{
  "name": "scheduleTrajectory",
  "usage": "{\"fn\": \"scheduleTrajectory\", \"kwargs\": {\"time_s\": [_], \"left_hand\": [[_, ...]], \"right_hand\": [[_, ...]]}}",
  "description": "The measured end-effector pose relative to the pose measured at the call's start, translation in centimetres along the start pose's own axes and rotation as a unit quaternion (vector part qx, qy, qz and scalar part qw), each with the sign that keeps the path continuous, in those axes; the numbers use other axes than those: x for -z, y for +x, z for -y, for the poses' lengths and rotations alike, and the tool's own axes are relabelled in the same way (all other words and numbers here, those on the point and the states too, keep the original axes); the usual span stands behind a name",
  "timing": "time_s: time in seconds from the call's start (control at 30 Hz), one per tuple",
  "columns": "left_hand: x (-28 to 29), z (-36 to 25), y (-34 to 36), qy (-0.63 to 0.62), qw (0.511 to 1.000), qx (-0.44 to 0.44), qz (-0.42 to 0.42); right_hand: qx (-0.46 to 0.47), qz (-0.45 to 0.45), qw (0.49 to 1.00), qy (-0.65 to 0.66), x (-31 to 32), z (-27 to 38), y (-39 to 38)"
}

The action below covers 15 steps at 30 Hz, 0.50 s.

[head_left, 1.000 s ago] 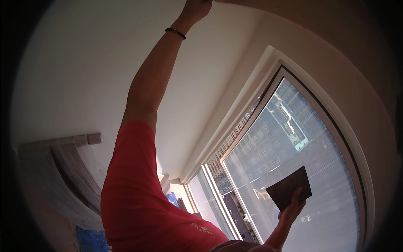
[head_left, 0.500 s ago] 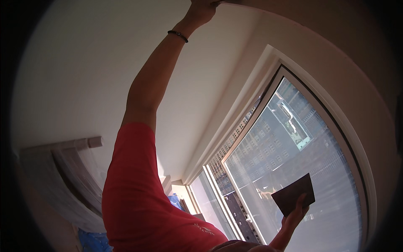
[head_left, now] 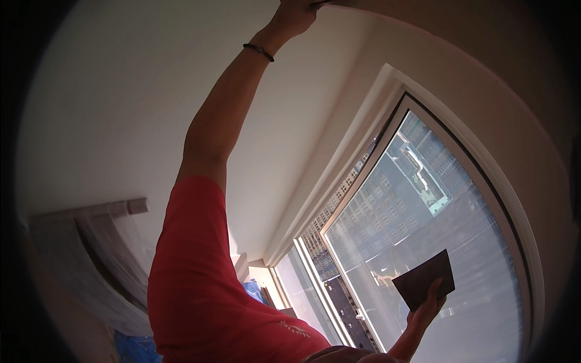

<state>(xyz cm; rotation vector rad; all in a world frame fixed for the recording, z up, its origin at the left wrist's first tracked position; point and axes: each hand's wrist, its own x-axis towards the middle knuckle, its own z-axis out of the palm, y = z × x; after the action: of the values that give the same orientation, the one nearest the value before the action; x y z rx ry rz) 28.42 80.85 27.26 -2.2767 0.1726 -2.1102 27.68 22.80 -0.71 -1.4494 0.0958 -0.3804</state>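
My left arm, in a red sleeve with a dark bracelet at the wrist, is stretched up to the top edge of the view. At its end my left hand (head_left: pixel 295 17) is closed, with the dark end of something sticking out beside the fingers. The rest of that thing is cut off by the picture's edge. Low on the right, my right hand (head_left: pixel 427 310) grips a flat dark rectangular plate (head_left: pixel 422 281) by its lower edge, thumb lying across its face. The plate is held up in front of the window, tilted.
A large framed window (head_left: pixel 393 199) fills the right, with buildings beyond its glass. Pale sheeting (head_left: pixel 109 254) hangs from a bar at the left, with blue plastic (head_left: pixel 134 348) below it. A smooth pale surface (head_left: pixel 133 103) spans the upper left.
My left hand has shifted slightly to the right along the top edge. My right hand and the plate have hardly moved.
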Motion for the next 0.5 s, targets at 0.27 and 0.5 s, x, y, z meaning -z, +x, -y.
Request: {"fn": "scheduleTrajectory", "kwargs": {"time_s": [0.27, 0.5], "left_hand": [[5.9, -1.9, -0.2, -0.046, 0.989, 0.134, -0.042], [6.3, -6.4, 5.3, -0.010, 0.954, 0.295, 0.060]], "right_hand": [[0.004, 0.026, 0.999, 0.018, -1.1, 1.0, -1.1], [-0.026, 0.038, 0.999, 0.014, -0.2, 0.4, -1.0]]}}
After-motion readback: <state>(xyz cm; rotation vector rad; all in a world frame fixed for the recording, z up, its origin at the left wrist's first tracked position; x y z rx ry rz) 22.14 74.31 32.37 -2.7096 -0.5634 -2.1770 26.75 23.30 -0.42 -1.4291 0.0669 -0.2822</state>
